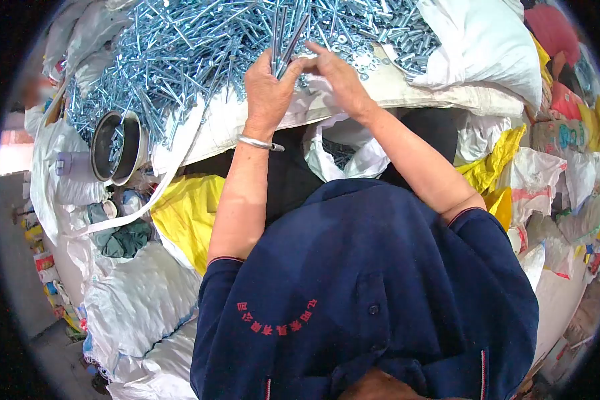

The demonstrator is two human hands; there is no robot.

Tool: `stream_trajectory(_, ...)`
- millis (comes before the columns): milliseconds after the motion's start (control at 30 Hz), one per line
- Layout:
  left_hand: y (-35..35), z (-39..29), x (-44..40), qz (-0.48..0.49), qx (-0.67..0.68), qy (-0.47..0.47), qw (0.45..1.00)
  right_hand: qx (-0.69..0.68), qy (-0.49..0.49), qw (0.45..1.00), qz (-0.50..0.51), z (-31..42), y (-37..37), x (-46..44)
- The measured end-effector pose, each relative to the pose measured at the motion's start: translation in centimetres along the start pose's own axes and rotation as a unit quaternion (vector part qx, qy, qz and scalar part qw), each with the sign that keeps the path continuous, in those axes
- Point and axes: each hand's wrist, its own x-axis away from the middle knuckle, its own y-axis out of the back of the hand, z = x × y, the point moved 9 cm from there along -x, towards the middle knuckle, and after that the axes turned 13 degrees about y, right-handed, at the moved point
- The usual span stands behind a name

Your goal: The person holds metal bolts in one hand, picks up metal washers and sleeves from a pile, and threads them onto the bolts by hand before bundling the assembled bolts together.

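Several long bolts [282, 43] stand nearly upright in my left hand [268, 95], whose fingers are closed round their lower ends. A metal bangle is on that wrist. Close on the right is my right hand [340, 79], with its fingers apart and its fingertips beside the left thumb and the bolts. No object shows clearly in it. Behind both hands spreads a big heap of loose bolts [187, 43], with washers [363, 61] scattered near my right hand.
A metal bowl [140, 148] with some bolts sits at the left. Below the hands is an open white bag [370, 160] with dark contents. Short metal parts [413, 41] lie beside a white sack [490, 47] at the right. Yellow bags [190, 210] and white sacks [140, 300] surround me.
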Motion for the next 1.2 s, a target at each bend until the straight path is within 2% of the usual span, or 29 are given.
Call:
stream_trajectory(67,0.1,-0.2,-0.1,-0.018,-0.032,-0.015,0.999,0.021,-0.001,0.999,0.036,-0.2,-0.7,0.4)
stream_trajectory(100,0.2,-0.4,0.0,-0.020,-0.032,-0.015,0.999,0.065,-0.045,0.997,-0.005,0.5,0.3,0.1)
stream_trajectory(133,0.2,-0.2,0.0,-0.016,-0.053,-0.001,0.998,0.063,-0.045,0.997,-0.003,0.0,0.5,-0.1)
stream_trajectory(200,0.0,0.0,0.0,-0.009,-0.076,0.014,0.997,0.043,0.036,0.998,-0.004,0.4,0.7,-0.9)
stream_trajectory(267,-0.1,-0.1,0.0,-0.014,-0.025,-0.001,1.000,0.025,0.019,0.999,-0.026,0.3,0.3,-0.1)
stream_trajectory(333,-0.1,-0.1,0.0,-0.018,-0.039,-0.015,0.999,0.075,-0.031,0.997,-0.006,0.1,0.2,0.1)
stream_trajectory(500,0.1,-0.5,0.2,-0.019,-0.014,-0.028,0.999,0.040,0.027,0.999,-0.021,0.0,0.1,-0.3)
stream_trajectory(600,0.4,0.0,0.1,-0.019,-0.076,0.000,0.997,0.033,-0.041,0.997,-0.050,-1.2,0.8,0.0)
stream_trajectory(667,0.3,0.3,0.0,-0.010,-0.083,0.014,0.996,0.034,-0.028,0.998,-0.040,-1.9,1.1,-0.3)
stream_trajectory(733,0.2,-0.1,0.1,-0.014,-0.060,0.000,0.998,0.111,0.078,0.991,0.006,0.3,-0.3,-0.5)
stream_trajectory(767,0.3,-0.4,0.1,-0.022,-0.036,-0.013,0.999,0.058,0.048,0.997,-0.016,0.0,-0.5,-0.1)
stream_trajectory(867,0.5,-0.5,0.2,-0.024,-0.070,-0.028,0.997,0.063,-0.002,0.997,-0.047,-1.7,1.8,-0.7)
stream_trajectory(900,0.5,-0.4,0.2,-0.023,-0.071,-0.028,0.997,0.062,-0.003,0.997,-0.047,-1.6,1.6,-0.6)
stream_trajectory(1000,0.5,-0.4,0.0,-0.020,-0.036,-0.027,0.999,0.097,0.030,0.994,0.042,-0.3,-0.7,-0.2)
stream_trajectory(1033,0.4,0.0,-0.1,-0.013,-0.070,-0.018,0.997,0.093,-0.029,0.995,0.003,-0.4,0.1,-0.1)
stream_trajectory(1067,0.4,0.5,-0.2,-0.008,-0.104,-0.006,0.995,0.092,-0.030,0.995,0.005,-0.4,0.2,-0.3)
stream_trajectory(1133,0.9,0.2,0.2,-0.015,-0.071,0.009,0.997,0.104,0.030,0.992,-0.060,0.5,1.8,-0.6)
stream_trajectory(1167,0.9,0.1,0.2,-0.018,-0.036,0.021,0.999,0.138,-0.030,0.990,-0.012,-0.6,1.6,-0.2)
stream_trajectory(1200,0.7,0.2,0.2,-0.014,-0.034,0.018,0.999,0.141,-0.029,0.989,-0.016,-0.3,1.8,0.1)
